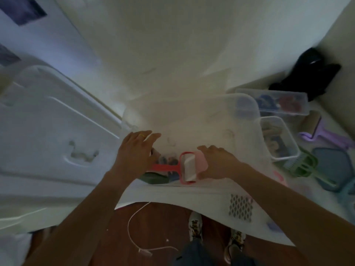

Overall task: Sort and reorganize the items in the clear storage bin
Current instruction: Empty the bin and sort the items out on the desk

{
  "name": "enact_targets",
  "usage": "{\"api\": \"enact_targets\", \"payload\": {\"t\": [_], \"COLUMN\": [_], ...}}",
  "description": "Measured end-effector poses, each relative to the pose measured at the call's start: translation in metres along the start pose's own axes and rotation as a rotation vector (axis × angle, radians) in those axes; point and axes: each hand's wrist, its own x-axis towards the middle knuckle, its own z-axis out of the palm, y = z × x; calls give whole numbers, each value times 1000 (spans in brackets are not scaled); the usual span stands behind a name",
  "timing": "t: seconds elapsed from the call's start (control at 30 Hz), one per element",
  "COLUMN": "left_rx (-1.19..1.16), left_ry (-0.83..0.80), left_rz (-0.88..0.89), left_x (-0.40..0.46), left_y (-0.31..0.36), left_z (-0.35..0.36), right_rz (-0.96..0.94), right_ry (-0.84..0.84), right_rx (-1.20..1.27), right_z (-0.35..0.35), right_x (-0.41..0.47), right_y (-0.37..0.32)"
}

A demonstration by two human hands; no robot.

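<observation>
clear storage bin (240, 104) sat on the white surface (172, 54) directly under and beyond both hands, near rim below the wrists, far rim past the fingertips. frame blurred; fine detail uncertain.

progress, judged: sorting partway. bin looked mostly emptied. only a cluster of dark items (165, 162), not identifiable, remained at the near wall between the hands. still to go back in, by the look of it, was everything lying outside.

left hand (134, 150): fingers extended and relaxed, reaching into the bin above the red handle, palm down. gripped nothing that could be seen.

right hand (217, 162): fingers bent over the pink cover of the red lint roller (187, 167), holding its head; handle pointed toward the left hand.

just right of the right forearm: green comb-like tool (301, 166) and blue flat items (332, 169). beyond the right hand, outside the bin: small clear container (288, 152), then purple lint roller (315, 129), then a long clear box (303, 95) with blue and red pieces. farthest: black object (311, 73) at the wall.

left of the left hand: bin lid (48, 112), lying flat, well apart.
</observation>
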Motion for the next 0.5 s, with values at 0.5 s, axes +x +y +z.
{"api": "enact_targets", "payload": {"t": [0.5], "left_rx": [-241], "left_ry": [-33], "left_rz": [2], "left_x": [-2], "left_y": [-55], "left_z": [20], "right_rz": [208], "right_ry": [542], "right_rx": [225], "right_z": [-12], "right_x": [30], "right_y": [-23]}}
